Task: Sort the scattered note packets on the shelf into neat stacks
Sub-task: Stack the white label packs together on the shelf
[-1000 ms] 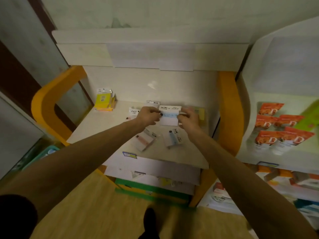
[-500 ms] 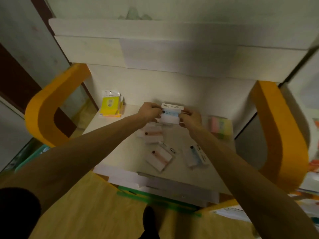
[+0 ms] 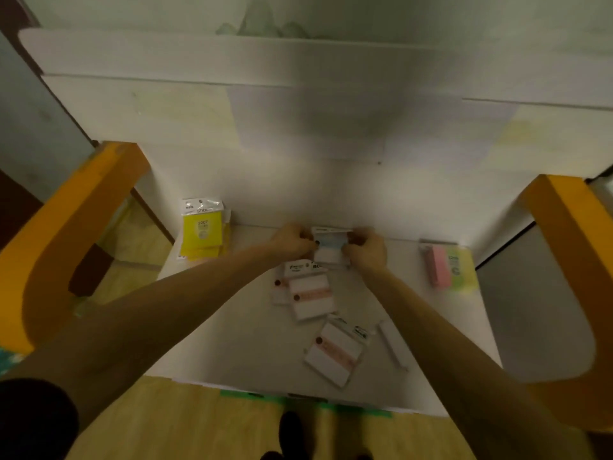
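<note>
Shelf (image 3: 232,353): white board between two orange side panels (image 3: 69,234), viewed from above; the picture is dim and blurred.

Item 1. Blue-banded note packet (image 3: 329,244), at the rear centre of the shelf near the back wall. It is pinched at its left edge by the left hand (image 3: 292,242) and at its right edge by the right hand (image 3: 366,249). Both grips are closed on this packet. Whether it is lifted clear or resting on packets below cannot be told.

Item 2. Two pink-banded note packets (image 3: 310,293), overlapped, just in front of item 1, partly under the left forearm.

Item 3. One pink-banded note packet (image 3: 335,351), lying askew near the front edge, apart from the others.

Item 4. A slim clear packet (image 3: 391,346), beside item 3, partly hidden by the right forearm; contents not legible.

Item 5. Yellow sticky-note packs (image 3: 202,230), stood in a group at the left rear corner.

Item 6. Pink and green-yellow note blocks (image 3: 447,270), side by side at the right rear.

Stage, as judged: the held packet is being squared up at the back; items 2 to 4 are yet to be gathered.

Risks, as judged: thin glossy sleeves are likely to slide, so a stack could fan out if released unevenly. Item 3 could be swept off the front edge by a forearm drawn back low. Bands could be mismatched in the poor light.
</note>
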